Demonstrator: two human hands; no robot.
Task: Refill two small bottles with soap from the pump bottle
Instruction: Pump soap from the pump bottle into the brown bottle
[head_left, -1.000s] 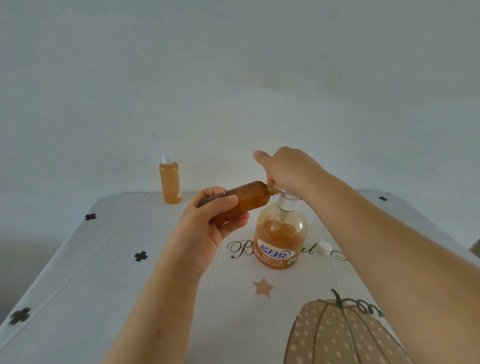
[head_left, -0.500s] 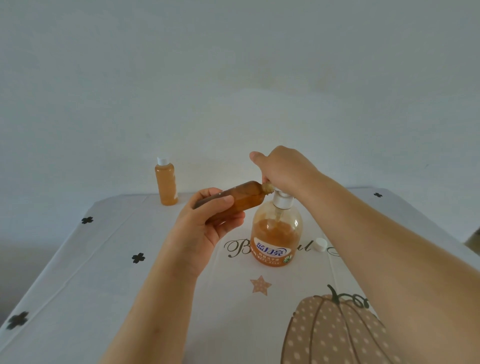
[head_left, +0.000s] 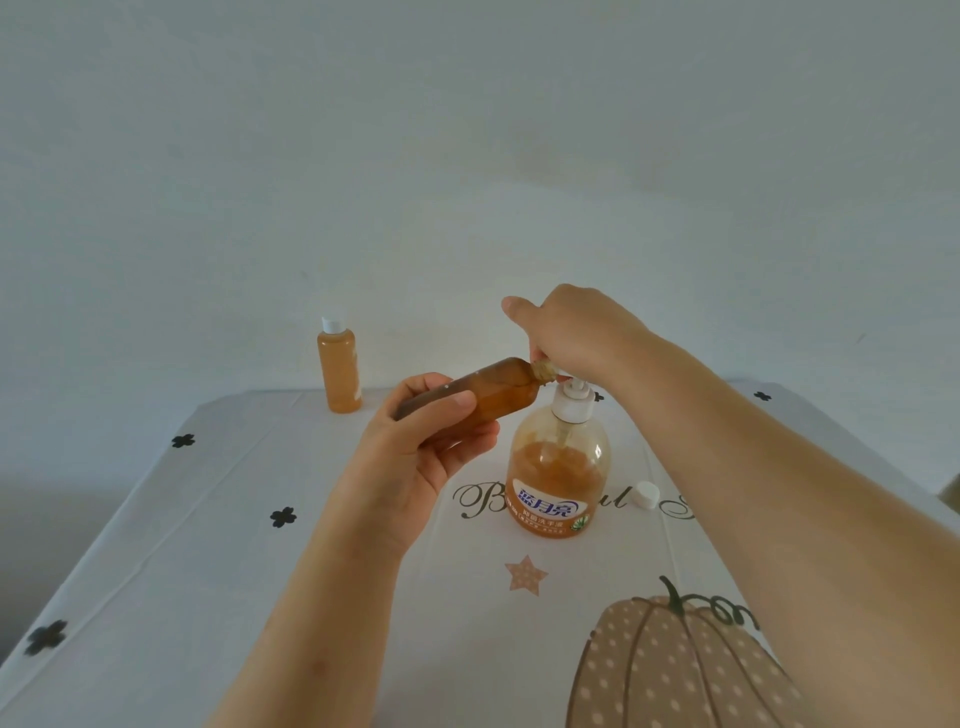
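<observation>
1. Above the pump bottle (head_left: 561, 467), which stands on the surface (head_left: 208, 519), the right grip (head_left: 576, 332) is curled down over the pump head and hides it. Only the thumb sticks out free.
2. Just left of the pump bottle's neck, the left grip (head_left: 415, 457) is clamped round an uncapped small bottle (head_left: 498, 395). The bottle is tilted nearly flat, with its mouth against the spout under the right grip's fingers.
3. Over the last second almost nothing has changed. Both grips keep their places, and the small bottle keeps its tilt and its contact at the spout. I read that as pumping going on stroke by stroke, not a finished step.
4. The small bottle looks amber along most of its length, so it seems close to full, though the tilt makes the level hard to judge.
5. Well left of the pump bottle and farther back, a second small bottle (head_left: 340, 374) stands upright, capped and full of amber soap. It looks done.
6. Just right of the pump bottle lies a loose white cap (head_left: 645, 494), probably for the bottle in hand. Capping would be what remains.
7. Soap smeared at the mouth could drip if the bottle slips off the spout.
</observation>
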